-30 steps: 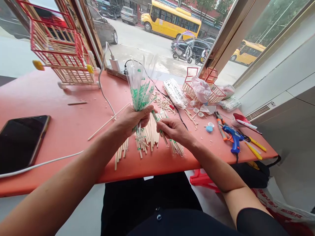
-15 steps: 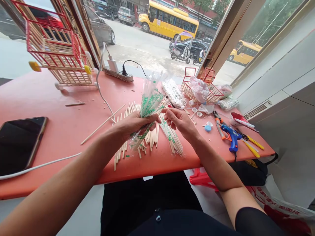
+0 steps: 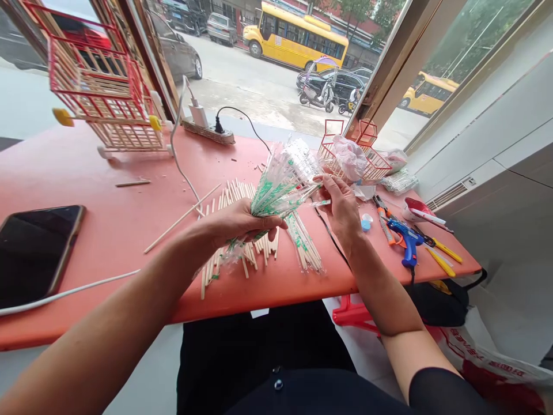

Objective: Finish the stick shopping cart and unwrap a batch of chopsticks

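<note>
My left hand (image 3: 239, 222) is closed round a bunch of clear plastic chopstick wrappers with green print (image 3: 279, 187), which fans out up and to the right. My right hand (image 3: 341, 204) pinches the far ends of those wrappers near a wooden stick (image 3: 317, 203). Below both hands, bare wooden chopsticks (image 3: 235, 230) lie spread on the red table (image 3: 108, 230). A small pile of wrapped chopsticks (image 3: 306, 245) lies just right of them.
A phone (image 3: 32, 251) and white cable (image 3: 64, 293) lie at the left. A red stick-built cart (image 3: 101, 95) and power strip (image 3: 207, 131) stand at the back. A small red basket (image 3: 360, 153), blue glue gun (image 3: 406, 242), pliers and cutters (image 3: 440, 253) crowd the right.
The wrapper bunch in my left hand has tipped from upright over to the right. My right hand has moved from the sticks on the table up and right to the wrappers' far ends.
</note>
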Motion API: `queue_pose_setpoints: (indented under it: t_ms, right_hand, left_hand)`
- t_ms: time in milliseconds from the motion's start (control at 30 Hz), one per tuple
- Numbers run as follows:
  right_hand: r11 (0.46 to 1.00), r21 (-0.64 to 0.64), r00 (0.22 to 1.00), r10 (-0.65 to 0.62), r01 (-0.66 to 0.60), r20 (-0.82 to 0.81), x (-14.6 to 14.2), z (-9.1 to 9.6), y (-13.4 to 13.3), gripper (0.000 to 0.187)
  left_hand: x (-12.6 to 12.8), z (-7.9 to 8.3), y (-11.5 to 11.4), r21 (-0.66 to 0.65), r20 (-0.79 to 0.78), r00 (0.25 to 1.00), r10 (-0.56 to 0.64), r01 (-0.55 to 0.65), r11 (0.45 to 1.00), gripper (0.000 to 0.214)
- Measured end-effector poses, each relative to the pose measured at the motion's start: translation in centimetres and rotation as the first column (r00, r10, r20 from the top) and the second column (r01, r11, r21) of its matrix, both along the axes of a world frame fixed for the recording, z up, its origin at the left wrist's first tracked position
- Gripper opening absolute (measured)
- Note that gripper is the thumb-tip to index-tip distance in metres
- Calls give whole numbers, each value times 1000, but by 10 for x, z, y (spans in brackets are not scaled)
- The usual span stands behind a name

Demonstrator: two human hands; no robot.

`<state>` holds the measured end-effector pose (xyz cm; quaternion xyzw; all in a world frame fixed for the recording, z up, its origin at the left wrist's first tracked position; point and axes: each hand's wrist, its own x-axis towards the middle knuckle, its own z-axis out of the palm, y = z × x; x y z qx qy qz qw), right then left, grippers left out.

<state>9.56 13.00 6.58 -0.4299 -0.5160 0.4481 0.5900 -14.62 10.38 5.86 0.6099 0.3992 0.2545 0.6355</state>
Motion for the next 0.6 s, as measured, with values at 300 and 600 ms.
queue_pose_setpoints:
  t_ms: [300, 600]
  right_hand:
    - [987, 84, 988, -129, 136, -80, 20, 9, 9, 51]
    - [950, 138, 955, -290, 279, 61, 43, 17, 18, 62]
  left_hand:
    - [0, -2, 2, -63, 16, 999, -45, 46, 997, 42]
    - [-5, -5, 3, 54, -29, 998, -52, 54, 997, 44]
